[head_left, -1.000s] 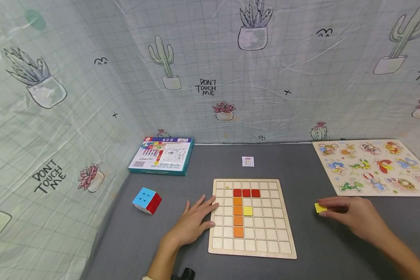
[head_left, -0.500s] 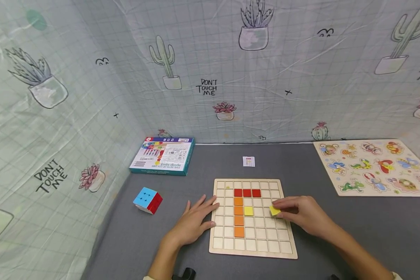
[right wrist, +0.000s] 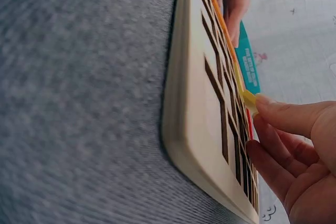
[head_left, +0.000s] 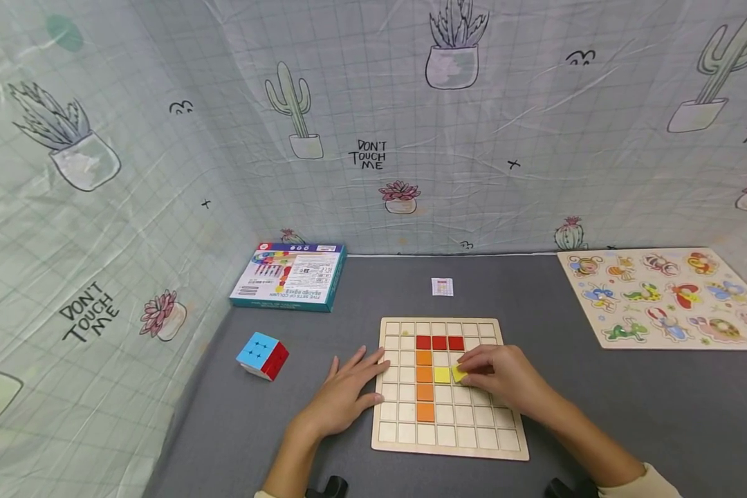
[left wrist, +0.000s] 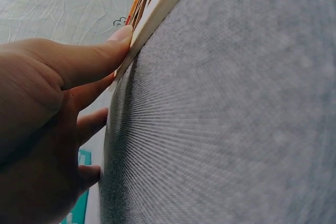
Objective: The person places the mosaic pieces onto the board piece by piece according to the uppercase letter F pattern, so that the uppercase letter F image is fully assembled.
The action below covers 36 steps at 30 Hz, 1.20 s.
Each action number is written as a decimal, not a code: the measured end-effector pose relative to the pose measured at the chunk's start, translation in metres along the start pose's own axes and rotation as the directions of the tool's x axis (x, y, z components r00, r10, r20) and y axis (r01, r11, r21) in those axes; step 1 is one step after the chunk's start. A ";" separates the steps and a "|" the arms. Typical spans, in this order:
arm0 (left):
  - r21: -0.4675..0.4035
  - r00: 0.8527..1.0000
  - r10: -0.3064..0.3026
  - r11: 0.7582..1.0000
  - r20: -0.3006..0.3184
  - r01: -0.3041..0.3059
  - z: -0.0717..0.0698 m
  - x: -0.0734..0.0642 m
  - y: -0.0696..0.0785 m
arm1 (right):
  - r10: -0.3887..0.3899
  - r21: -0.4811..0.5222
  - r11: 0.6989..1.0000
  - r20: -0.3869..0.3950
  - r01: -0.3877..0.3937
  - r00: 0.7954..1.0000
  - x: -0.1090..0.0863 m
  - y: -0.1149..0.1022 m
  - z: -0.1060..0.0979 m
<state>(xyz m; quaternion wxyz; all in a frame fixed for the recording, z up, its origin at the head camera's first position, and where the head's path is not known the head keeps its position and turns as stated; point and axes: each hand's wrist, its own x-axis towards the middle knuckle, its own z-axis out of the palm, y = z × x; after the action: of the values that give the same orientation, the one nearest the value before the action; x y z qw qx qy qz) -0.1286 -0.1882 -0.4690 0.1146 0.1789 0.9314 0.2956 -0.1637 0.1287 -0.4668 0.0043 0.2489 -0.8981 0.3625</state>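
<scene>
A wooden grid board (head_left: 481, 437) lies flat on the grey table, with red tiles (head_left: 438, 343) in a short row, orange tiles (head_left: 425, 393) in a column below, and one yellow tile (head_left: 441, 375) beside that column. My right hand (head_left: 504, 377) pinches a second yellow tile (head_left: 457, 374) between thumb and fingers, tilted over the cell just right of the first. The right wrist view shows this yellow tile (right wrist: 250, 99) at the thumb tip, close to the board. My left hand (head_left: 342, 394) rests with spread fingers on the board's left edge; its thumb (left wrist: 100, 56) touches the rim.
A blue, red and white puzzle cube (head_left: 263, 356) sits left of my left hand. Behind it lies a teal-edged box (head_left: 289, 277). A small printed card (head_left: 442, 287) lies beyond the board, and an insect picture board (head_left: 666, 297) lies at the back right.
My right hand has carried the yellow tile from the table's right side leftward over the board, up to the first yellow tile. The left hand has stayed in place.
</scene>
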 end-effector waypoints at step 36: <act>0.014 1.000 -0.009 1.000 0.001 0.009 0.000 0.000 0.003 | -0.031 -0.077 0.997 -0.064 0.026 0.997 -0.003 -0.003 0.012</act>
<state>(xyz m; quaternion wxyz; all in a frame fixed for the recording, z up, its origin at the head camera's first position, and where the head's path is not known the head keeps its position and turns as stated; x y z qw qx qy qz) -0.1276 -0.1865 -0.4673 0.1153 0.1758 0.9341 0.2887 -0.1582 0.1208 -0.4742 0.0481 0.2495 -0.9070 0.3358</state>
